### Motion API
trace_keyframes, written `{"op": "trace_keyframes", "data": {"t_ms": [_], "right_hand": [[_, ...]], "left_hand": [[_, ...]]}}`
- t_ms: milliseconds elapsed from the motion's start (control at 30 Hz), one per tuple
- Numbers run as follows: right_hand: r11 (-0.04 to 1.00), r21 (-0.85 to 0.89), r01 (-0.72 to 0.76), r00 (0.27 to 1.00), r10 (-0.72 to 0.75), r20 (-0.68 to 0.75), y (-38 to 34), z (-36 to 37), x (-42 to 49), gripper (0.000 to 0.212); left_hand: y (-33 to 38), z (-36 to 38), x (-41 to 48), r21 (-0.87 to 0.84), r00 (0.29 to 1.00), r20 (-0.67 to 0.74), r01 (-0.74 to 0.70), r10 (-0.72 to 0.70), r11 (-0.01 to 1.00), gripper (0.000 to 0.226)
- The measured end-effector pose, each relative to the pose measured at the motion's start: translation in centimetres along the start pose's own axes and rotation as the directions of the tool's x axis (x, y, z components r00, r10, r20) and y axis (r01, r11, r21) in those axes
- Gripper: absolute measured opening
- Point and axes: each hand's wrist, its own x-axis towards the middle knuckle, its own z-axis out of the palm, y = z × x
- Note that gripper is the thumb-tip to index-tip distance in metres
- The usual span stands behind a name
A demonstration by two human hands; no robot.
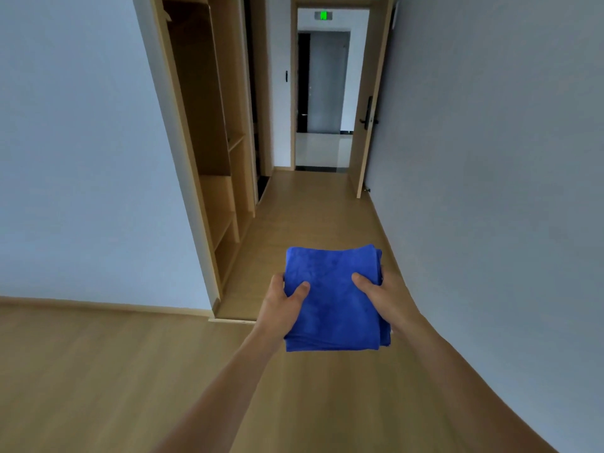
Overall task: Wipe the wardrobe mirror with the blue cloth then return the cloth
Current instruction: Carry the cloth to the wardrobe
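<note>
Here you hold the folded blue cloth (333,299) flat in front of you above the wood floor (98,371), left hand (282,305) pinching its left edge with the thumb on top and the fingers hidden beneath, right hand (385,297) pinching the right edge the same way. No label or print can be made out on the cloth. Beyond it, an open wooden wardrobe (212,125) stands at left, a door (371,109) stands open at right, and a green sign (323,15) glows above the far doorway, its marking too small to read.
</note>
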Motion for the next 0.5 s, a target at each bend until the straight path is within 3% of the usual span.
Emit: {"op": "trace_keyframes", "data": {"t_ms": [167,300,367,500], "right_hand": [[0.997,-0.063,-0.040,0.999,0.038,-0.031,0.0,0.6,6.1,0.009],[0.999,-0.030,-0.040,0.997,0.038,-0.066,-0.7,1.3,10.4,0.020],[0.999,-0.024,-0.046,0.996,0.044,-0.073,-0.9,1.5,12.3,0.012],[0.998,0.008,-0.060,0.997,0.060,-0.042,-2.0,2.3,16.4,0.018]], "left_hand": [[0.0,0.6,6.8,-0.008,0.998,0.051,0.042,-0.042,0.999,0.024],[0.9,0.5,12.2,0.029,0.997,0.066,0.025,-0.027,0.999,0.020],[1.4,0.6,14.3,0.047,0.997,0.067,0.022,-0.025,0.999,0.022],[1.8,0.4,18.3,0.067,0.998,0.058,0.029,-0.033,0.997,0.027]]}}
